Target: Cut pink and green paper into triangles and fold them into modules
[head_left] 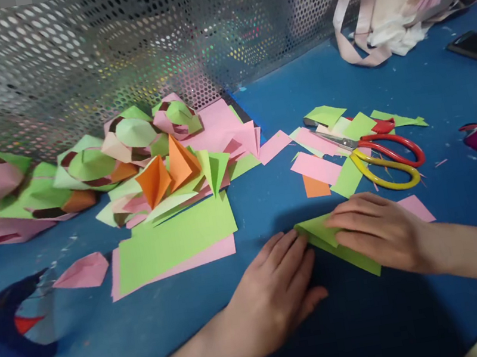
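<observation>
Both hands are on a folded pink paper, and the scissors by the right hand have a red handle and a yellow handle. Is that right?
Not quite: the head view shows the folded paper touched by the left hand and right hand is green, not pink. The scissors are as you said.

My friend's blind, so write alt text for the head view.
A left hand and right hand touch a folded green paper sheet on a blue tabletop. Red-and-yellow-handled metal scissors lie beyond; folded pink-and-green paper shapes cluster at left.
</observation>
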A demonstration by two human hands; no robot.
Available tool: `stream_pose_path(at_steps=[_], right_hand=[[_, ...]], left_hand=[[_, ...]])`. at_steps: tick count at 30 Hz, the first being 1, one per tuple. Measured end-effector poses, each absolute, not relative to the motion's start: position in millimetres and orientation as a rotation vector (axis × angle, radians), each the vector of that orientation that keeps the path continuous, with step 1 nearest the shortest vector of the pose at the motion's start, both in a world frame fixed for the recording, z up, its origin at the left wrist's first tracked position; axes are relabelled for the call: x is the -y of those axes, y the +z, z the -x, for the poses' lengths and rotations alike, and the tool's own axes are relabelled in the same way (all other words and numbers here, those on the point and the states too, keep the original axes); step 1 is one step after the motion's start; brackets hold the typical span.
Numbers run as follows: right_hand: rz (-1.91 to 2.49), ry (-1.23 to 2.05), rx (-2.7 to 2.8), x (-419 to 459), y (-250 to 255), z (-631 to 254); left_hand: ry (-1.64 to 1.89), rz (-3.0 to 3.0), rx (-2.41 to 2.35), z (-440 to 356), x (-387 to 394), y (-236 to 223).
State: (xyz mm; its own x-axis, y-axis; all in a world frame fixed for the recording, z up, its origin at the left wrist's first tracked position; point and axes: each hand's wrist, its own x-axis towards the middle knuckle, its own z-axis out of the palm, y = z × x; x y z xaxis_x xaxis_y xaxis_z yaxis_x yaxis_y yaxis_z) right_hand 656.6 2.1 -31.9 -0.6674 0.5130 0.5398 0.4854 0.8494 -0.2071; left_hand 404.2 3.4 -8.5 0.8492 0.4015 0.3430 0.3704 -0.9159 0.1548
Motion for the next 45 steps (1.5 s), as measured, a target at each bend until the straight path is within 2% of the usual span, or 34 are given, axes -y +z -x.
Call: stream_pose_path(at_steps=[18, 25, 45], right_hand=[[0.802, 0.019, 2.525, 1.7, -25.5, -657.7], [0.791, 0.002, 2.512, 1.2, -17.4, -654.6], [0.712, 0.041, 2.526, 3.7, -20.5, -638.1]], left_hand=[[0.633, -2.948, -0.780, -397.3, -5.8, -16.6], [0.699, -2.907, -1.093, -398.2, -17.5, -23.0], [0.627, -2.630, -1.088, -393.0, -32.8, -18.7]])
